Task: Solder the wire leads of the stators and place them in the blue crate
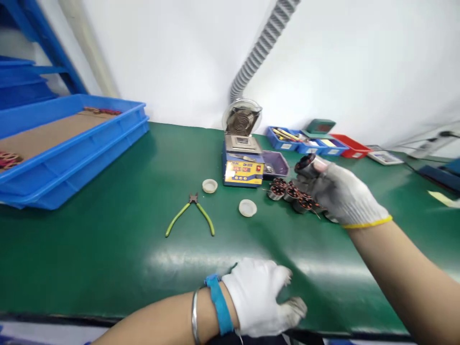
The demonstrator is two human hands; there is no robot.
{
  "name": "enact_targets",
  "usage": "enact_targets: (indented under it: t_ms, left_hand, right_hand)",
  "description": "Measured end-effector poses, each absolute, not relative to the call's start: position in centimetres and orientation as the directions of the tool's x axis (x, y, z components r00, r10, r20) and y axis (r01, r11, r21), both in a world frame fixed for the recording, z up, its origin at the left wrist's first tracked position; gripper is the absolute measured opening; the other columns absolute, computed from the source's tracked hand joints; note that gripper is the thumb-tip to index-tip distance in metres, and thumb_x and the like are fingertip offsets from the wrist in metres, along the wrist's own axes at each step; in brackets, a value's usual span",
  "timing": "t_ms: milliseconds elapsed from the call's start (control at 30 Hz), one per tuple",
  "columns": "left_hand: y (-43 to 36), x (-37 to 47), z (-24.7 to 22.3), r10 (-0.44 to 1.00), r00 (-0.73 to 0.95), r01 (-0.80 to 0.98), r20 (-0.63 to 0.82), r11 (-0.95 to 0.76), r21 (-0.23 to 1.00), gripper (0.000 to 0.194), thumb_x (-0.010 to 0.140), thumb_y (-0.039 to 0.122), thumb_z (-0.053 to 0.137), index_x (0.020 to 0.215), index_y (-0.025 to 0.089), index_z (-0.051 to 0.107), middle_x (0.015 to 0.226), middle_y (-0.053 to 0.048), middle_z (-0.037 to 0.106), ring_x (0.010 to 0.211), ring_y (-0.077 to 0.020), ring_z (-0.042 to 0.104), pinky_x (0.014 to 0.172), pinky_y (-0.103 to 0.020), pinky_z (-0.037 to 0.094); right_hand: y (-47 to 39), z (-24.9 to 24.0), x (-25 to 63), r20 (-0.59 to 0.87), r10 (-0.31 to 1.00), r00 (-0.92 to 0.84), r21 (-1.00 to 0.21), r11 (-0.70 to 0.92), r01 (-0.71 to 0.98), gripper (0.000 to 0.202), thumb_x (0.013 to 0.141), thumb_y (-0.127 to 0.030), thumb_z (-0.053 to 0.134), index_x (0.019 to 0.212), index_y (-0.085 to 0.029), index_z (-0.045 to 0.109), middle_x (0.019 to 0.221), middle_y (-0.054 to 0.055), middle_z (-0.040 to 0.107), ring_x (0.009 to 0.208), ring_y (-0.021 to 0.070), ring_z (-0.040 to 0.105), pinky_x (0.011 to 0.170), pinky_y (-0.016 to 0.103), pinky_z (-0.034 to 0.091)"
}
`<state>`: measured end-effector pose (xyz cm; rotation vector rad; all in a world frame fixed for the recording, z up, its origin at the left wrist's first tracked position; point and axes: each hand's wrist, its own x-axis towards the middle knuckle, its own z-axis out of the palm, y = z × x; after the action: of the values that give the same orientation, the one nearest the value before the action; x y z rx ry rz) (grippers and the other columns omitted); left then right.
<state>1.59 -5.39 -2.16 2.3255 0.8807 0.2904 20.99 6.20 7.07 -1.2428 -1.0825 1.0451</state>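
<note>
My right hand (334, 191), in a white knit glove with a yellow hem, grips a round metal motor part (305, 164) with a dark top. It holds this part just above a cluster of similar motor parts (292, 193) with copper windings and loose wire ends. My left hand (260, 298), gloved in white with a blue wrist strap (220, 306), is near the front edge of the table. Its fingers are apart with nothing between them. Ahead of it lie green-handled cutting pliers (193, 203), jaws away from me, and two small white round dishes (247, 208).
A yellow-and-blue solder pot (243, 170) with a raised lid stands at the back of the green table (118, 249), beneath a grey hose (264, 48). Beside it are a purple bin (283, 173), small blue bins (275, 143) and a red bin (350, 143). Large blue trays (89, 160) occupy the left.
</note>
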Motion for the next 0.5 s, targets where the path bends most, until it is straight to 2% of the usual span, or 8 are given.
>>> enact_targets:
  t_ms: [100,200,300,367,400,433,500]
  left_hand:
    - [-5.3,1.8,-1.7,0.673,0.739,0.556,-0.033,-0.582,0.593,0.047,0.088,0.056,0.040,0.109,0.022,0.063,0.092,-0.007,0.070,0.082,-0.0268,0.069,0.071,-0.037,0.055]
    - [-5.3,2.0,-1.8,0.670,0.742,0.556,-0.032,-0.587,0.588,0.044,0.089,0.050,0.043,0.115,0.020,0.063,0.099,-0.008,0.071,0.090,-0.0268,0.068,0.079,-0.038,0.054]
    - [-5.4,2.2,-2.3,0.679,0.733,0.552,-0.034,-0.565,0.613,0.044,0.090,0.046,0.044,0.119,0.017,0.061,0.109,-0.010,0.070,0.096,-0.0252,0.067,0.085,-0.038,0.053]
    - [-5.3,2.2,-2.7,0.688,0.725,0.549,-0.027,-0.554,0.625,0.045,0.091,0.048,0.044,0.120,0.017,0.060,0.115,-0.010,0.069,0.098,-0.0235,0.067,0.088,-0.036,0.053]
    - [-5.3,2.3,-2.8,0.687,0.726,0.548,-0.024,-0.558,0.623,0.046,0.091,0.049,0.044,0.121,0.017,0.059,0.116,-0.010,0.069,0.099,-0.0231,0.066,0.088,-0.036,0.052]
    - [-5.2,2.3,-3.0,0.682,0.731,0.549,-0.024,-0.566,0.615,0.047,0.091,0.050,0.044,0.122,0.017,0.059,0.117,-0.009,0.069,0.100,-0.0230,0.066,0.088,-0.036,0.052]
    - [-5.3,2.4,-3.1,0.670,0.742,0.552,-0.026,-0.587,0.592,0.046,0.091,0.050,0.043,0.120,0.018,0.059,0.115,-0.008,0.069,0.098,-0.0229,0.067,0.087,-0.037,0.053]
  right_hand:
    - [1.2,5.8,22.5,-0.022,0.978,0.208,-0.996,-0.003,-0.089,0.039,0.055,-0.041,0.076,0.081,-0.020,0.055,0.081,0.001,0.060,0.073,0.0162,0.060,0.071,0.035,0.055]
    - [-3.2,4.9,24.5,-0.061,0.946,0.318,-0.987,-0.011,-0.158,0.057,0.052,-0.035,0.079,0.103,-0.025,0.057,0.091,-0.002,0.063,0.076,0.0141,0.062,0.077,0.035,0.055]
    - [-7.7,4.2,27.6,-0.015,0.896,0.444,-0.989,0.051,-0.136,0.080,0.050,-0.026,0.079,0.123,-0.031,0.047,0.082,-0.005,0.062,0.076,0.0137,0.063,0.083,0.038,0.054]
    - [-11.0,3.8,30.5,0.100,0.810,0.577,-0.994,0.105,0.025,0.079,0.051,-0.023,0.078,0.123,-0.028,0.046,0.082,-0.004,0.063,0.080,0.0153,0.065,0.087,0.040,0.052]
    - [-12.8,3.6,32.0,0.163,0.735,0.658,-0.985,0.083,0.150,0.074,0.053,-0.022,0.077,0.121,-0.025,0.048,0.087,-0.001,0.064,0.083,0.0160,0.065,0.087,0.039,0.052]
    - [-14.7,3.4,33.4,0.217,0.647,0.731,-0.955,-0.015,0.297,0.069,0.056,-0.024,0.075,0.120,-0.022,0.050,0.093,0.002,0.065,0.085,0.0160,0.065,0.086,0.037,0.052]
    - [-18.6,2.9,35.8,0.291,0.488,0.823,-0.780,-0.377,0.499,0.058,0.062,-0.029,0.073,0.117,-0.019,0.056,0.099,0.006,0.067,0.084,0.0158,0.065,0.081,0.034,0.052]
